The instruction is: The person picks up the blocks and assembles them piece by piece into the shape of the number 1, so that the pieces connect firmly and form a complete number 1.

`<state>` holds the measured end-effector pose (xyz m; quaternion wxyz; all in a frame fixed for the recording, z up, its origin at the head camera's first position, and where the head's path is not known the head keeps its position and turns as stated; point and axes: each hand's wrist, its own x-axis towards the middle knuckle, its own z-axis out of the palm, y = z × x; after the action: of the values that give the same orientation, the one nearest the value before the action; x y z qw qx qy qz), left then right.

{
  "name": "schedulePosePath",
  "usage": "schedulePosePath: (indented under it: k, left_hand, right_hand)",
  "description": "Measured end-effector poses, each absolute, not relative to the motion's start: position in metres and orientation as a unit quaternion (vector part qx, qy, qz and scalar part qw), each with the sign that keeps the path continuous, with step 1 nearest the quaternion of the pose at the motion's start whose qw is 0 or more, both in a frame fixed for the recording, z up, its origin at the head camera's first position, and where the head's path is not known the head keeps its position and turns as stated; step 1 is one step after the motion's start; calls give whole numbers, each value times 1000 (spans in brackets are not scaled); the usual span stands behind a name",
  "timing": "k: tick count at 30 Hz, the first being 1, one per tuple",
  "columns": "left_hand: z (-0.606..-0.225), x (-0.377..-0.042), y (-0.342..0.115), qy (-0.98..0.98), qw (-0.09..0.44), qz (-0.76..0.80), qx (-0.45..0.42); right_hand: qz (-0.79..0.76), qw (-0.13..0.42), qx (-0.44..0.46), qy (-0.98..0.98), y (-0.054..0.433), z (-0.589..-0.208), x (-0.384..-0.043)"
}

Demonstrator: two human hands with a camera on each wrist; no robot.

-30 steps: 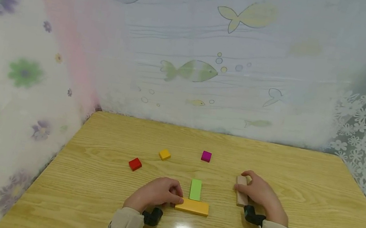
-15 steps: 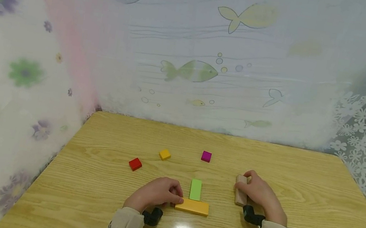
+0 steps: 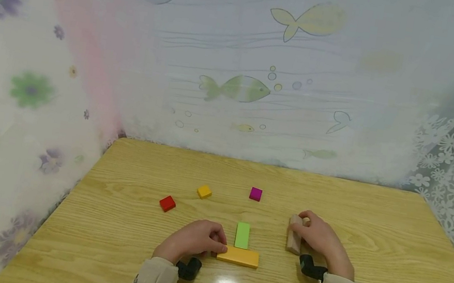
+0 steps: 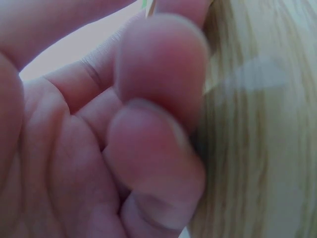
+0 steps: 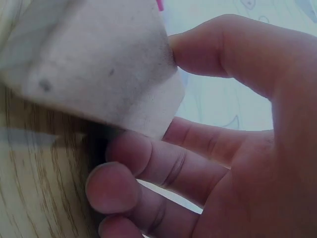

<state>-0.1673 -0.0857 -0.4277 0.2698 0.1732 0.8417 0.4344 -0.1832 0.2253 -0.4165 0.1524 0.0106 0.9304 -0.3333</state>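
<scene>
Nearest, left hand [image 3: 194, 239]: no visible move from the earlier frames, fingers curled, pinching the left end of the orange block [image 3: 241, 257]. Wrist view hides that contact; head view carries it. Orange block lies crosswise on the table [image 3: 392, 244], same spot. Green block [image 3: 242, 235] is also unmoved, near end against orange's far edge, looks touching.

Right hand [image 3: 324, 239] is the change: closed on the plain wooden block [image 3: 293, 239], thumb and fingers gripping it, and both have shifted slightly left. Block is now a bit nearer green, turned a touch straighter, but well apart from it. Cannot tell if it is lifted or sliding; right wrist view shows a dark shadow under its edge. So, as a judgement: left hand is steadying, right hand is bringing wood in, placement not done.

Farther back, red block [image 3: 167, 203], then yellow block [image 3: 204, 192] and purple block [image 3: 256, 194] sit unchanged, untouched. Fish-print curtain [image 3: 233, 40] behind.
</scene>
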Motion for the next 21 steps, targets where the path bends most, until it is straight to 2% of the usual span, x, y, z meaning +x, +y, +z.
schedulePosePath:
  k: [21]
  left_hand:
    - [-432, -169, -85, 844, 270, 428, 180]
  right_hand:
    - [-369, 142, -8, 918, 219, -421, -189]
